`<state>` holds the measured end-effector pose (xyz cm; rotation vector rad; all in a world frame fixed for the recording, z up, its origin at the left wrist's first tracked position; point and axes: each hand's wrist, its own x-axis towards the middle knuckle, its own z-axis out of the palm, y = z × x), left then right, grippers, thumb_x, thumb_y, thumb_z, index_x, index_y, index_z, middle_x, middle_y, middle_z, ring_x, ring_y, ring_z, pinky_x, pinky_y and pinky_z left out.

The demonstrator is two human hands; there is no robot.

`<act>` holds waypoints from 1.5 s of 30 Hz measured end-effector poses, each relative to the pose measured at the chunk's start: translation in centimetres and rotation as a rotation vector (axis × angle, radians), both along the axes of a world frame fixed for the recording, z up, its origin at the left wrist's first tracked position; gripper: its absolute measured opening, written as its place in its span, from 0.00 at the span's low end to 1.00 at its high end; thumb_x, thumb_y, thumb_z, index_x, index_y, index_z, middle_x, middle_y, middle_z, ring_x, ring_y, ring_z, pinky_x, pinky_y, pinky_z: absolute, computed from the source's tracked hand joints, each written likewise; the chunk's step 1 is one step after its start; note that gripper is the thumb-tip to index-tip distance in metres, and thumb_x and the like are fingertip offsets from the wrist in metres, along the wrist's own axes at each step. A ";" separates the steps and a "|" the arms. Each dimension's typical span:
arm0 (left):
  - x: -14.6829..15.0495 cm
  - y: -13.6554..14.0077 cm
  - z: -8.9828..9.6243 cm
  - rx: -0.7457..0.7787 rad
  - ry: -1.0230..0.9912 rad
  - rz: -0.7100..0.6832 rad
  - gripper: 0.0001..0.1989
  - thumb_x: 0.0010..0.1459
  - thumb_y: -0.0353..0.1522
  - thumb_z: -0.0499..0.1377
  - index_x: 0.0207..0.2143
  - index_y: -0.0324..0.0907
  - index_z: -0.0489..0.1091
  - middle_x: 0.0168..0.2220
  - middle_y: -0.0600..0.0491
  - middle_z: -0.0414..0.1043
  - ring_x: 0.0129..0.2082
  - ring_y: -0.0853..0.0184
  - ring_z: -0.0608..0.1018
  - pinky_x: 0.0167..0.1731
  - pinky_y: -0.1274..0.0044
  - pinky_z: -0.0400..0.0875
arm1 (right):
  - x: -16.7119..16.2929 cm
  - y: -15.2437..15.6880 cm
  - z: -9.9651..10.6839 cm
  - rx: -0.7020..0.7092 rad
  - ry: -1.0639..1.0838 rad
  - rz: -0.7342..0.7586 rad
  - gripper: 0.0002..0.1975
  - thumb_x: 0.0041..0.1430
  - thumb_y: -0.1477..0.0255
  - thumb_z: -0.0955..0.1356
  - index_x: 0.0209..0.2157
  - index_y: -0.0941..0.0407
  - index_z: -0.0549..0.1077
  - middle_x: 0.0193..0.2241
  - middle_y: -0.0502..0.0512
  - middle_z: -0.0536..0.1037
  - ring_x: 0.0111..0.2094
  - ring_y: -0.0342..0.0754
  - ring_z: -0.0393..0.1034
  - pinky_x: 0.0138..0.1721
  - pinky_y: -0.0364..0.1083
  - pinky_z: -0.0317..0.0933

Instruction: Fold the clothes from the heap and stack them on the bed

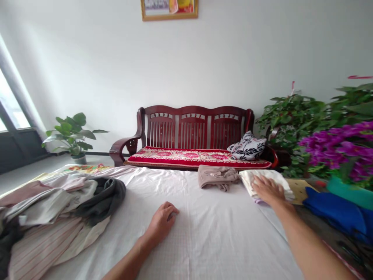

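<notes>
My right hand [267, 189] rests on top of a folded white garment [278, 179] at the table's right side, palm down with its fingers spread on the cloth. A bit of lilac fabric shows under that garment's near edge. Nearer the middle, my left hand [163, 218] lies on the white sheet [201, 233], its fingers curled in and nothing visible in them. Between and beyond the hands sits a folded taupe garment [215, 177]. To the left is a loose heap of clothes: a dark grey piece [101, 198], a striped pale piece [46, 247] and light ones.
Blue cloth [335, 212] and a teal pot with purple flowers [344, 149] stand close to my right forearm. Behind the table is a wooden bench [192, 128] with a red cover and a patterned cushion [247, 147]. Potted plants [72, 134] flank it.
</notes>
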<state>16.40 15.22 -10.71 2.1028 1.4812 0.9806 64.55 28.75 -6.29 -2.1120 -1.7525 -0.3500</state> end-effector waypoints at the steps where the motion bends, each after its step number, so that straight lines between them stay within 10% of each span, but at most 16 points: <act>1: 0.0 0.0 -0.1 0.003 -0.001 0.003 0.16 0.52 0.22 0.54 0.37 0.42 0.77 0.40 0.48 0.74 0.42 0.63 0.76 0.44 0.73 0.69 | -0.1 -0.1 0.2 0.026 -0.001 -0.001 0.23 0.62 0.59 0.60 0.52 0.53 0.75 0.58 0.67 0.72 0.56 0.66 0.64 0.53 0.67 0.55; 7: -0.1 0.3 -0.6 0.044 -0.003 0.010 0.18 0.50 0.20 0.54 0.37 0.43 0.78 0.40 0.49 0.74 0.42 0.64 0.76 0.46 0.74 0.69 | -7.9 -3.7 0.8 0.368 0.002 0.293 0.23 0.66 0.66 0.56 0.52 0.60 0.74 0.55 0.67 0.74 0.58 0.59 0.65 0.59 0.58 0.57; 13: -0.5 -0.5 -0.6 0.060 -0.014 0.007 0.20 0.48 0.19 0.55 0.39 0.42 0.79 0.41 0.48 0.75 0.43 0.64 0.76 0.48 0.73 0.69 | -20.3 -8.7 -5.3 0.105 0.202 0.587 0.24 0.63 0.66 0.58 0.53 0.59 0.73 0.54 0.64 0.76 0.56 0.55 0.70 0.59 0.54 0.63; 19: -3.1 -3.7 -0.5 0.019 -0.078 0.014 0.19 0.51 0.21 0.56 0.42 0.42 0.79 0.40 0.49 0.76 0.37 0.67 0.77 0.41 0.76 0.71 | -24.0 -10.9 -8.5 0.115 0.091 0.641 0.22 0.63 0.67 0.58 0.51 0.58 0.76 0.53 0.63 0.77 0.55 0.57 0.71 0.58 0.57 0.64; 25: -11.3 -7.1 3.9 0.325 -0.161 0.231 0.11 0.63 0.31 0.55 0.38 0.44 0.78 0.37 0.51 0.79 0.38 0.66 0.79 0.41 0.75 0.72 | -23.5 -10.7 -8.5 0.145 0.054 0.678 0.23 0.63 0.67 0.58 0.49 0.59 0.78 0.52 0.65 0.78 0.54 0.58 0.72 0.57 0.57 0.66; 30: -23.9 -10.9 9.3 0.705 -0.184 0.827 0.11 0.61 0.37 0.57 0.39 0.44 0.77 0.39 0.51 0.79 0.42 0.61 0.78 0.47 0.69 0.71 | -23.2 -10.5 -8.5 0.128 0.084 0.694 0.23 0.62 0.65 0.58 0.48 0.57 0.78 0.51 0.64 0.78 0.53 0.57 0.73 0.56 0.57 0.67; 35: -33.3 -14.8 12.8 0.453 0.122 1.319 0.16 0.60 0.34 0.54 0.48 0.45 0.76 0.47 0.48 0.76 0.48 0.55 0.74 0.51 0.65 0.67 | -23.3 -10.4 -8.5 0.155 0.077 0.701 0.22 0.62 0.65 0.58 0.46 0.56 0.79 0.50 0.63 0.79 0.52 0.57 0.74 0.56 0.57 0.67; 41: -36.2 -12.7 15.8 0.152 0.498 1.219 0.22 0.59 0.42 0.56 0.52 0.45 0.75 0.53 0.42 0.74 0.53 0.47 0.72 0.51 0.62 0.64 | -23.4 -10.4 -8.6 0.157 0.076 0.691 0.22 0.61 0.65 0.58 0.46 0.56 0.78 0.50 0.64 0.79 0.51 0.58 0.74 0.55 0.58 0.67; 45: -37.2 -9.7 17.0 -0.150 0.521 1.098 0.21 0.50 0.51 0.60 0.35 0.45 0.79 0.41 0.42 0.79 0.45 0.47 0.76 0.43 0.68 0.67 | -23.4 -10.7 -8.3 0.155 0.099 0.695 0.22 0.62 0.65 0.58 0.46 0.56 0.78 0.50 0.63 0.79 0.52 0.57 0.74 0.56 0.57 0.67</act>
